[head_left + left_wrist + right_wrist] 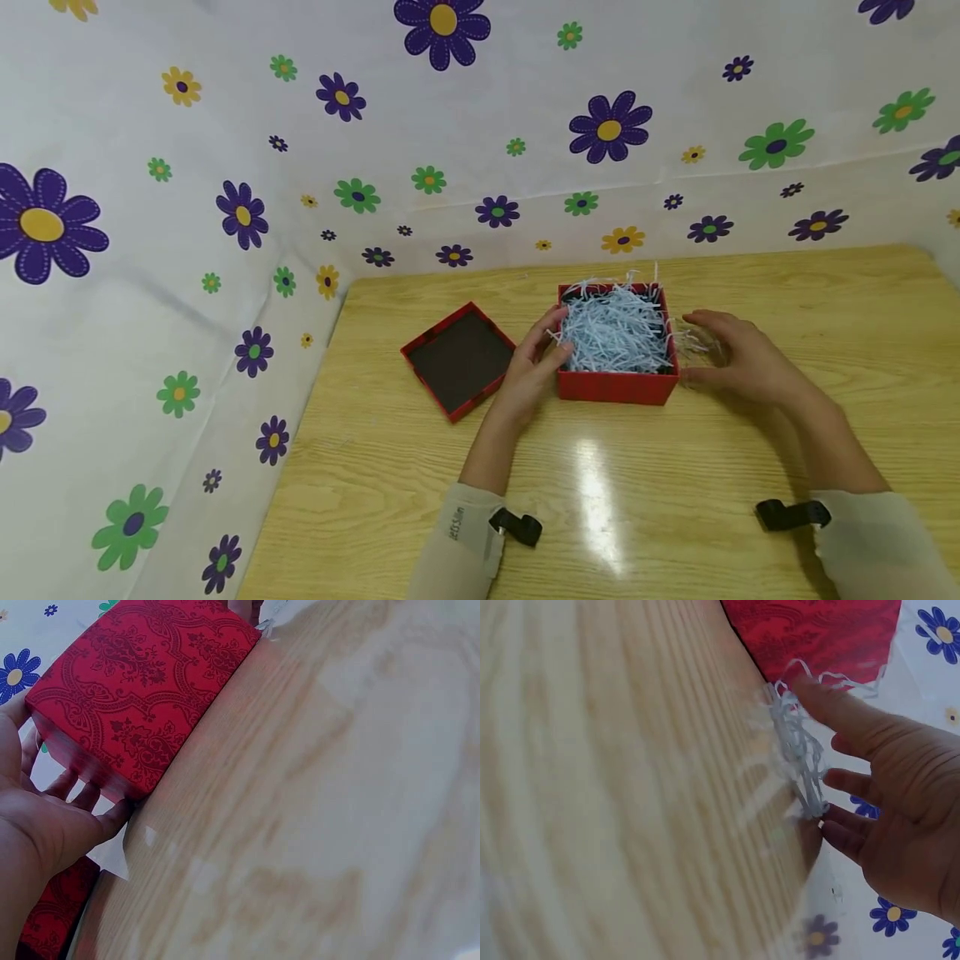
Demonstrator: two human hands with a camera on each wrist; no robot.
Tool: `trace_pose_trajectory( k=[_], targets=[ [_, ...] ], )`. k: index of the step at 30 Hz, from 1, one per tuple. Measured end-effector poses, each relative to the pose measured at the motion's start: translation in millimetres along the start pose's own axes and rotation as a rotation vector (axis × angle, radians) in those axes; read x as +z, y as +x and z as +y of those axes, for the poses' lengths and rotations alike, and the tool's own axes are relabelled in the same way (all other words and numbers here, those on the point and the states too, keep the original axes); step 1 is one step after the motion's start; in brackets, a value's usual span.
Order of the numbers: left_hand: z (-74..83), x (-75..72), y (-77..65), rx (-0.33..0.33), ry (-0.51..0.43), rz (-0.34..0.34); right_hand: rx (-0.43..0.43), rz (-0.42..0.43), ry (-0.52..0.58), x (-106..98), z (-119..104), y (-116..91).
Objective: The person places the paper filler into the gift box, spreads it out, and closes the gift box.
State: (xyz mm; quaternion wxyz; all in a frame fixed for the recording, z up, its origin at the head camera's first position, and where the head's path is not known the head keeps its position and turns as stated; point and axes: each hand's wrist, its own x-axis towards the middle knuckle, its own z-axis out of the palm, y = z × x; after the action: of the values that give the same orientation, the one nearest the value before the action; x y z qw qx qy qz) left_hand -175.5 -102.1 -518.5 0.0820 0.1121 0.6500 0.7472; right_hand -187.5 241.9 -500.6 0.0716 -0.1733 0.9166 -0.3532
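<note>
A red patterned gift box (617, 387) stands on the table, heaped with pale blue paper shreds (615, 333). My left hand (531, 367) holds its left side, thumb at the rim; in the left wrist view, the fingers (86, 796) lie along the outer wall. Just off the box's right side, my right hand (738, 358) curves round a loose, see-through clump of pale strands (693, 342). Seen from the right wrist, thumb and fingers stand at either end of the strands (796, 746); I cannot tell whether something clear holds them together.
Left of the box lies its red lid (461, 362), dark inside facing up. The wooden table (600, 500) runs back to a white flower-print cloth (525, 108) that covers the wall behind and on the left. Several shreds stick up over the box's back rim.
</note>
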Motion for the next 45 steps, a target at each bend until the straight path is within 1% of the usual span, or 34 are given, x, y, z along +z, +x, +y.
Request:
trace_pose_trajectory(
  k=[3,6,11,14,16,18,21,23,26,29,33,37,45],
  targets=[
    [0.3,0.1,-0.5,-0.002,0.001,0.006,-0.046,0.034,-0.068,2.8,-1.4,1.3],
    [0.3,0.4,-0.4,-0.004,0.003,0.01,-0.081,0.073,-0.112,4.1,-2.0,2.3],
    [-0.3,1.0,0.3,-0.008,0.006,0.009,-0.16,0.14,-0.15,6.1,0.2,2.0],
    [-0.6,1.4,0.2,-0.009,0.003,0.005,-0.181,0.155,-0.151,6.5,2.1,0.4],
    [-0.9,1.6,0.0,-0.008,0.003,0.001,-0.161,0.15,-0.143,5.3,2.4,-1.3],
    [-1.5,1.6,0.0,-0.008,0.005,-0.007,-0.114,0.142,-0.12,2.3,1.4,-4.1],
    [-1.2,1.4,0.0,-0.007,0.009,-0.011,-0.063,0.171,-0.084,-6.1,-3.6,-7.6],
    [-1.1,0.9,0.2,-0.008,0.01,-0.006,-0.056,0.217,-0.054,-13.5,-10.1,-8.0],
    [-1.2,0.2,0.7,-0.01,0.01,0.005,-0.097,0.302,-0.037,-26.1,-24.9,-6.2],
    [-1.9,0.3,1.7,-0.01,0.01,0.004,-0.124,0.368,-0.017,-38.3,-43.6,-5.1],
    [-1.6,0.8,1.4,-0.002,0.002,0.004,-0.15,0.411,0.042,-51.0,-69.8,-5.2],
    [-1.7,0.8,1.2,0.008,0.003,0.006,-0.228,0.446,0.089,-58.6,-91.4,-4.3],
    [-0.6,0.7,0.9,-0.005,0.009,0.001,-0.397,0.47,0.152,-63.8,-133.9,4.7]
  ],
)
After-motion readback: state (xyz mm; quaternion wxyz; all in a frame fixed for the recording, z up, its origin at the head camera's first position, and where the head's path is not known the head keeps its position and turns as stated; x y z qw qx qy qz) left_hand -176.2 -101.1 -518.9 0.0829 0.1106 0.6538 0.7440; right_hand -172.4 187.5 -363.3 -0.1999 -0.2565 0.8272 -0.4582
